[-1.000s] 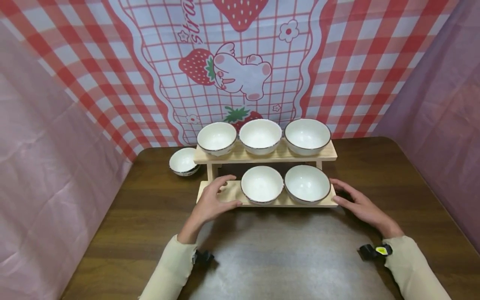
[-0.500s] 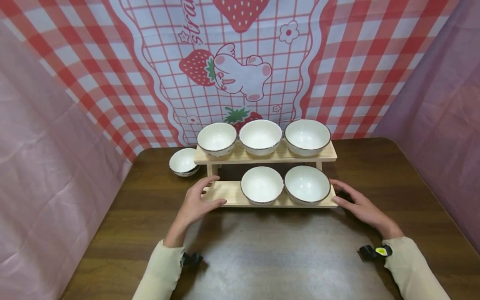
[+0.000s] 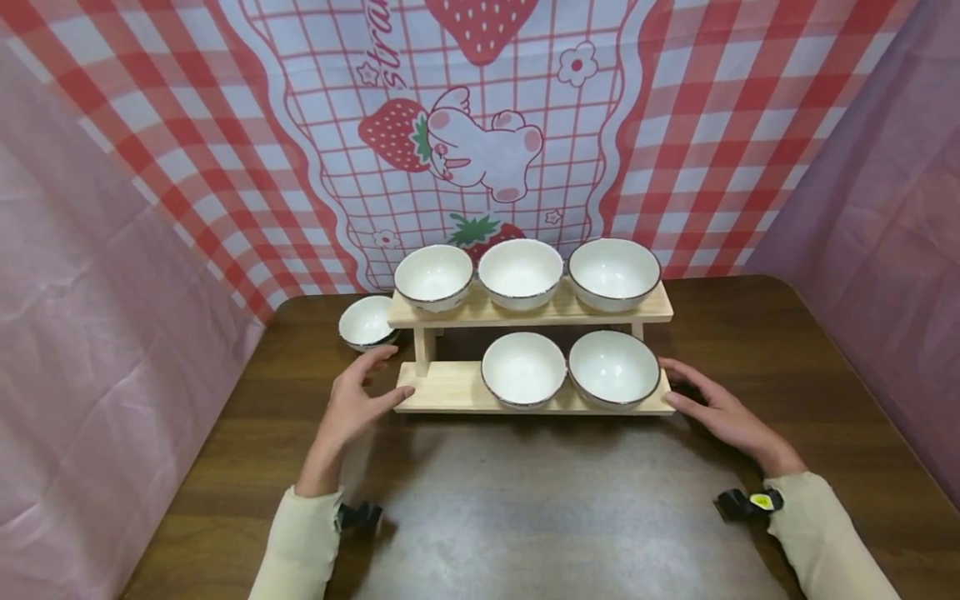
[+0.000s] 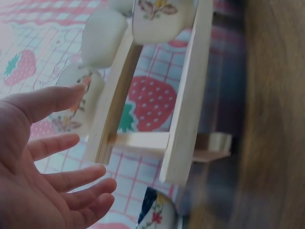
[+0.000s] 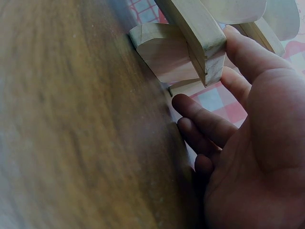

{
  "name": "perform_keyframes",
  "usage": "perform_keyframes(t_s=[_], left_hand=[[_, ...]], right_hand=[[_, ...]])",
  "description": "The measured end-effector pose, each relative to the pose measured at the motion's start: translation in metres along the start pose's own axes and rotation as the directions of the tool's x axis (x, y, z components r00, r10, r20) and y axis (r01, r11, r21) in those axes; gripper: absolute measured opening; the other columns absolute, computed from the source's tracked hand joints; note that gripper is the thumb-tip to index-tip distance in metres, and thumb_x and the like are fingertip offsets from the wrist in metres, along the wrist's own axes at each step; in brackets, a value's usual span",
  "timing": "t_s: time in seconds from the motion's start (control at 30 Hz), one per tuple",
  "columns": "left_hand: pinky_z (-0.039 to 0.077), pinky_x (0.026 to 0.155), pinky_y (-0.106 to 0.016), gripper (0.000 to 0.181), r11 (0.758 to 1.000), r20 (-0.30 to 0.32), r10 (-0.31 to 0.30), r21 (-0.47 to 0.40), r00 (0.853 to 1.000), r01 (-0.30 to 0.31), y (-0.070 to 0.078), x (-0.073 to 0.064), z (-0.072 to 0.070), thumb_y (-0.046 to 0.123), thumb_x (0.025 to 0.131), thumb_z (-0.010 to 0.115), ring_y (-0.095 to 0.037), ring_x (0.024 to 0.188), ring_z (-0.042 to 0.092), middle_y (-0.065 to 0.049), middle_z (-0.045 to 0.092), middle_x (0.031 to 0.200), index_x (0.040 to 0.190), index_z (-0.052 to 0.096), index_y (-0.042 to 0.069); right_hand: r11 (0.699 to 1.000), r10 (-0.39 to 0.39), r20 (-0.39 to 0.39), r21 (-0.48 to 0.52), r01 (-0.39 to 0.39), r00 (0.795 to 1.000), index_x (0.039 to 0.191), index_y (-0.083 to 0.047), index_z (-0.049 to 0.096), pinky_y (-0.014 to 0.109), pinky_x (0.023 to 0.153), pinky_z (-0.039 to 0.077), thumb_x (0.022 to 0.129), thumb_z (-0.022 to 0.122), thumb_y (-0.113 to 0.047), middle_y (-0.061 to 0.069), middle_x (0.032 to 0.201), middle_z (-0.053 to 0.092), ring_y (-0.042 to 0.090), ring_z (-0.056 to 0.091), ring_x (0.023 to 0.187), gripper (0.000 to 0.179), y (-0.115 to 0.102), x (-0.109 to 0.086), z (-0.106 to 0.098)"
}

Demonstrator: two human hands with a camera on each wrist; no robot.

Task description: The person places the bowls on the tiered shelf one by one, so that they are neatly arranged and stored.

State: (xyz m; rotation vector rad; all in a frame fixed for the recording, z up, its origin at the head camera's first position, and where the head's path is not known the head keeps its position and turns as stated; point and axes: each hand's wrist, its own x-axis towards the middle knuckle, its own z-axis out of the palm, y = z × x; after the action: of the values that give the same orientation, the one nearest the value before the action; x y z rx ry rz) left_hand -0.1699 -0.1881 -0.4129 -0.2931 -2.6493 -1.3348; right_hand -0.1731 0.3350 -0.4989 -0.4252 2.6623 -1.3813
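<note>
A two-tier wooden display shelf point(image 3: 450, 383) holds white bowls with dark rims. Three bowls, one of them in the middle point(image 3: 521, 275), line the upper tier. On the lower tier sit two more, a middle bowl point(image 3: 523, 370) and a right bowl point(image 3: 614, 368). The left hand point(image 3: 352, 404) is just off the lower board's left end, fingers spread and holding nothing; the left wrist view shows its palm beside the shelf. At the board's right end, the right hand point(image 3: 720, 412) holds the corner between thumb point(image 5: 243, 47) and index finger, other fingers loose below.
A white bowl point(image 3: 366, 321) with a floral outside stands on the brown wooden table point(image 3: 247, 417) behind the shelf's left end. Close behind the shelf hangs a red-checked strawberry cloth point(image 3: 480, 150). Pink curtains point(image 3: 97, 333) flank both sides.
The left hand has moved left, from beside the middle lower bowl to past the board's left end. The right hand stays at the right end; the bowls keep their places on the shelf.
</note>
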Motion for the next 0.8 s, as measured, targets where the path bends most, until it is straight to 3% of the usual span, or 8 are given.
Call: perform_keyframes(t_s=[0.3,0.5,0.7,0.8], left_hand=[[0.044,0.102,-0.057,0.059,0.992,-0.054,-0.116,0.038,0.992,0.118,-0.010,0.004,-0.018,0.015,0.083,0.080,-0.039,0.125,0.055,-0.023,0.060,0.135,0.136,0.055,0.005],[0.044,0.105,-0.054,0.057,0.979,-0.094,-0.201,0.022,0.975,0.204,-0.020,0.007,-0.024,0.016,0.084,0.079,-0.037,0.129,0.055,-0.027,0.061,0.133,0.135,0.055,0.006],[0.044,0.109,-0.053,0.056,0.963,-0.087,-0.266,0.005,0.960,0.268,-0.028,0.011,-0.028,0.017,0.086,0.077,-0.043,0.130,0.054,-0.028,0.056,0.139,0.136,0.054,0.006],[0.043,0.109,-0.054,0.057,0.957,-0.087,-0.286,0.022,0.954,0.289,-0.032,0.014,-0.028,0.018,0.086,0.077,-0.045,0.129,0.055,-0.029,0.055,0.140,0.137,0.053,0.006]], right_hand=[[1.000,-0.007,-0.004,0.001,0.007,1.000,0.155,-0.018,0.036,0.004,0.092,0.030,0.104,0.054,-0.026,-0.025,0.134,0.042,-0.022,0.034,0.120,0.055,0.002,0.000,0.000],[1.000,-0.026,-0.012,-0.003,0.026,1.000,0.154,-0.017,0.036,0.004,0.092,0.030,0.103,0.055,-0.024,-0.016,0.138,0.046,-0.023,0.034,0.120,0.055,0.003,0.000,0.000],[1.000,-0.023,-0.016,0.002,0.023,1.000,0.154,-0.017,0.037,0.003,0.092,0.030,0.103,0.055,-0.024,-0.029,0.133,0.043,-0.023,0.035,0.119,0.054,0.003,0.000,0.000],[1.000,-0.011,-0.012,0.000,0.011,1.000,0.154,-0.018,0.037,0.005,0.092,0.030,0.103,0.055,-0.025,-0.025,0.135,0.044,-0.022,0.034,0.119,0.055,0.001,-0.001,-0.001]])
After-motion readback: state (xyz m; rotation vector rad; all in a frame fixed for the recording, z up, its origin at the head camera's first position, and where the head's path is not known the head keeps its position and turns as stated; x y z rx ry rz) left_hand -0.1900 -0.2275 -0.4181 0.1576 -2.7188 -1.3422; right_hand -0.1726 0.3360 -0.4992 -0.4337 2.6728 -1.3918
